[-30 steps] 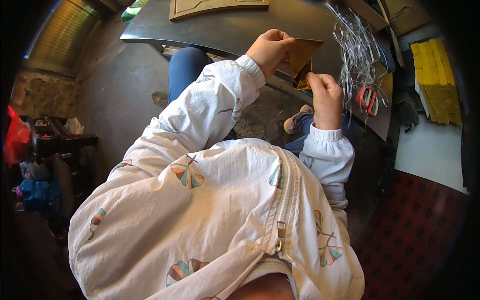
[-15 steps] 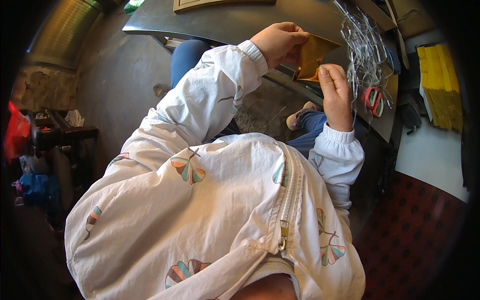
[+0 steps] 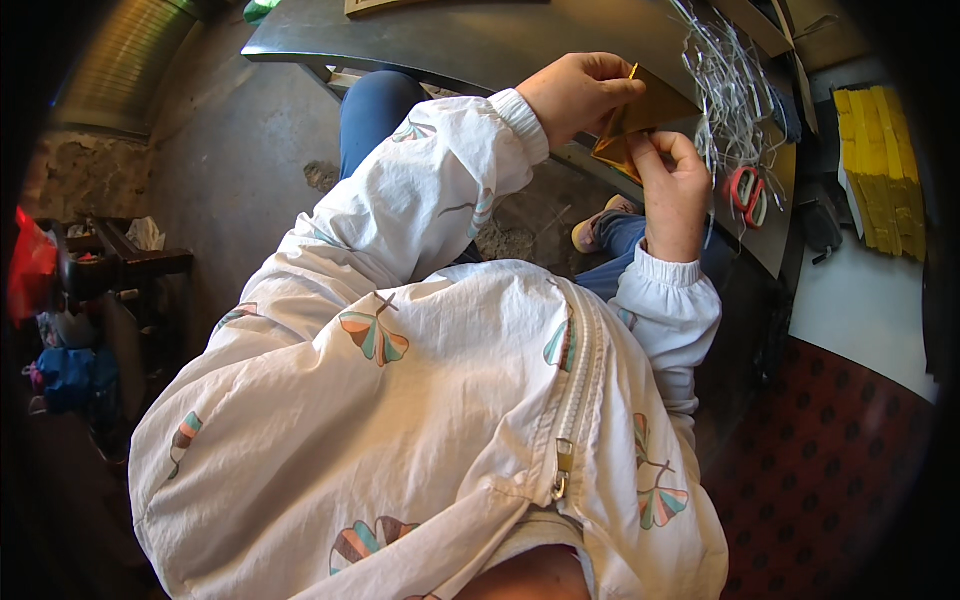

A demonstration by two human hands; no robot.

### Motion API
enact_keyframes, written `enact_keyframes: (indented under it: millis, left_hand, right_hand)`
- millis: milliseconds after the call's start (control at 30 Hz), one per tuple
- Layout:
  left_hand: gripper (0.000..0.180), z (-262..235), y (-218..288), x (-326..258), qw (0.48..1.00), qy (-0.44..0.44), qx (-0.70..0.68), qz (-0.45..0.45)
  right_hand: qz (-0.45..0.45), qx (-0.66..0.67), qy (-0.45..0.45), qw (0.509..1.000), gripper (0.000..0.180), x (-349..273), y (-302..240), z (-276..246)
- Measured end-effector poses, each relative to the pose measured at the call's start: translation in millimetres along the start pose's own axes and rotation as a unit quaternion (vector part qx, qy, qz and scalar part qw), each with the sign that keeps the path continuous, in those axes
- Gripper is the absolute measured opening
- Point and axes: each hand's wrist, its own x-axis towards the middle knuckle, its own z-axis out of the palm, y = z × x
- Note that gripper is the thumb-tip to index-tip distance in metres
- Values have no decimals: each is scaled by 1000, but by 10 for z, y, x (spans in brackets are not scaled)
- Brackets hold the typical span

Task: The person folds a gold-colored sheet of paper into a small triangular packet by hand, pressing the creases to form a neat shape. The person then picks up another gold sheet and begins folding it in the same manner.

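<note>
A shiny gold foil sheet [image 3: 655,105], partly folded, is held between my two hands above the near edge of the dark table. My left hand [image 3: 575,95] pinches its upper left edge between thumb and fingers. Lower down and to the right, my right hand [image 3: 672,185] grips the bottom part of the foil with thumb and forefinger. Just right of the foil lies a tangle of silvery strips [image 3: 730,95]. Red-handled scissors [image 3: 747,195] rest on the table beside my right hand. My fingers hide part of the foil's lower folds.
The dark table [image 3: 450,40] runs along the far side, with a light wooden piece [image 3: 400,4] at its back. Folded yellow-gold foil pieces [image 3: 880,170] are stacked on a white surface [image 3: 850,320] at the right. My knees are under the table edge.
Both hands have shifted slightly to the right. The foil has turned, and its upper edge now stands up at my left fingertips. My right fingers have moved further in along its lower part.
</note>
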Motion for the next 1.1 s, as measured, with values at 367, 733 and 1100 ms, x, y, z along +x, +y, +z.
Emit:
enact_keyframes:
  millis: [367, 733, 1100]
  left_hand:
    - [31, -134, -195, -1, 997, 43, -58, 8]
    - [23, -386, -392, 224, 965, 127, -201, 114]
    - [63, -1431, 95, 591, 873, 201, 411, 171]
  right_hand:
    - [155, 200, -100, 962, 23, -90, -53, -35]
    - [189, 397, -75, 895, 17, 30, 250, 629]
    - [206, 345, -48, 914, 11, 821, 370, 934]
